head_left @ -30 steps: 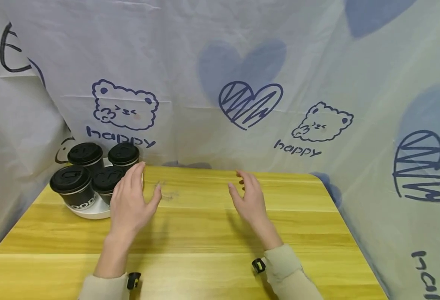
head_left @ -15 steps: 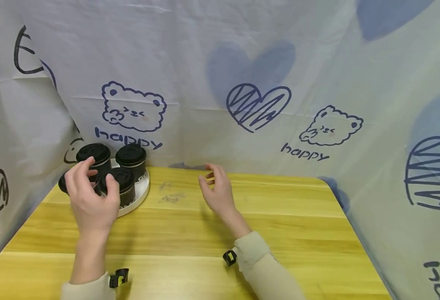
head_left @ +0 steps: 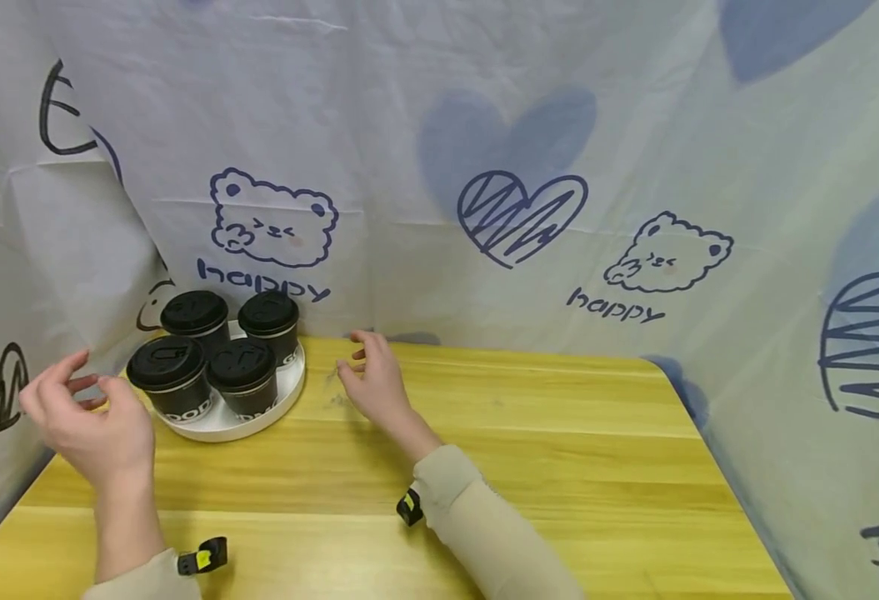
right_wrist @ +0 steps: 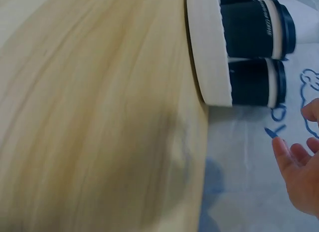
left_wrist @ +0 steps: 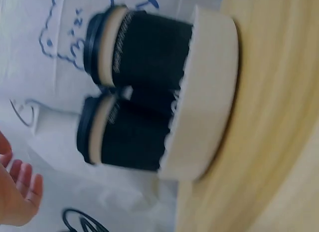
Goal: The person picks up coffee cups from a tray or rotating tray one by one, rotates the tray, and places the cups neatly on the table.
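Note:
Several black lidded paper coffee cups (head_left: 173, 379) stand upright in a round white tray (head_left: 217, 429) at the table's back left. To the left of the tray my left hand (head_left: 97, 421) is raised with its fingers loosely bent, holding nothing. My right hand (head_left: 379, 383) hovers right of the tray, also loosely bent and holding nothing. Neither hand touches the cups or the tray. In the left wrist view the tray's white side wall (left_wrist: 212, 97) and two cups show near the fingers (left_wrist: 32, 192). The right wrist view has the tray (right_wrist: 207, 52) apart from the right fingers (right_wrist: 284, 157).
The wooden table (head_left: 544, 467) reaches right and forward of the tray. White cloth (head_left: 409, 275) with bear and heart drawings hangs behind it and on both sides. A thin black loop (left_wrist: 82, 219) appears low in the left wrist view.
My left hand has moved left, from in front of the cups to beyond the tray's left side. My right hand has moved left towards the tray. Cups and tray stay put.

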{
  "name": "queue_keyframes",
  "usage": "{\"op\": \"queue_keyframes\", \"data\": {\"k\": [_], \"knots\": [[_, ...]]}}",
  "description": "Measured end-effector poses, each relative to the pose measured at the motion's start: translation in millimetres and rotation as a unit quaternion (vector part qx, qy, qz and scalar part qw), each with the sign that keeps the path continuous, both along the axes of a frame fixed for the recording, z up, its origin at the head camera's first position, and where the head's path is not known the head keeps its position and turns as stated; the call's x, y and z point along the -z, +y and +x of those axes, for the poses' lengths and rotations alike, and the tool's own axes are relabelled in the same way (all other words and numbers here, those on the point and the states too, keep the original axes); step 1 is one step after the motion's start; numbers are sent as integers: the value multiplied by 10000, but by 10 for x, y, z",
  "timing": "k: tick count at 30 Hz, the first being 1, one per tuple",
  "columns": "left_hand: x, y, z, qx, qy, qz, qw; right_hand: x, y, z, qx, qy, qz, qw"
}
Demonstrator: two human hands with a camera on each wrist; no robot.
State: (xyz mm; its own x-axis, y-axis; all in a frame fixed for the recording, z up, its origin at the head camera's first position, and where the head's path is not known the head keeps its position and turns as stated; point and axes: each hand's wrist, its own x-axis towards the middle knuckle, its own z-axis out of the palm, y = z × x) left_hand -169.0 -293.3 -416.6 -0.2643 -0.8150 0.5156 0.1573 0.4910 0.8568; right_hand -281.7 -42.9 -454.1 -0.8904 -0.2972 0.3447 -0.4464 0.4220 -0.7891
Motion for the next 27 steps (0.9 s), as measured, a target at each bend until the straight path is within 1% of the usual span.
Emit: {"op": "queue_keyframes", "data": {"k": [2,3,4,6,8,9,10,12,15,16,19,22,24,27], "knots": [[48,-92,20,35,-407,372,9985,28,-110,-12,9,-296,-15,9996],[72,-138,37,125,-746,605,9953,45,-163,-17,9,-427,-50,9991],[97,-181,54,243,-1122,819,9900,64,-215,-23,29,-539,-65,9985],[143,-265,85,569,-1923,1125,9732,115,-319,-32,109,-738,-85,9972],[190,-349,108,935,-2621,1248,9523,175,-427,-51,203,-905,-37,9957],[213,-389,115,1109,-2905,1264,9420,205,-482,-59,243,-1008,-14,9946],[243,-425,118,1246,-3084,1214,9352,239,-535,-65,276,-1101,18,9935],[301,-494,109,1504,-3382,1140,9220,304,-632,-70,333,-1314,56,9907],[387,-558,75,1790,-3806,1039,9013,386,-740,-62,391,-1548,-8,9872],[416,-574,63,1890,-3919,988,8950,410,-765,-54,421,-1571,-3,9867],[475,-593,31,2128,-4156,861,8801,463,-826,-29,478,-1513,122,9873],[515,-594,-11,2340,-4243,773,8713,490,-866,-21,438,-1451,228,9882],[535,-570,-47,2438,-4275,719,8676,506,-877,-37,425,-1469,159,9881],[580,-533,-96,2533,-4276,605,8656,523,-883,-59,416,-1550,-6,9870]]}}
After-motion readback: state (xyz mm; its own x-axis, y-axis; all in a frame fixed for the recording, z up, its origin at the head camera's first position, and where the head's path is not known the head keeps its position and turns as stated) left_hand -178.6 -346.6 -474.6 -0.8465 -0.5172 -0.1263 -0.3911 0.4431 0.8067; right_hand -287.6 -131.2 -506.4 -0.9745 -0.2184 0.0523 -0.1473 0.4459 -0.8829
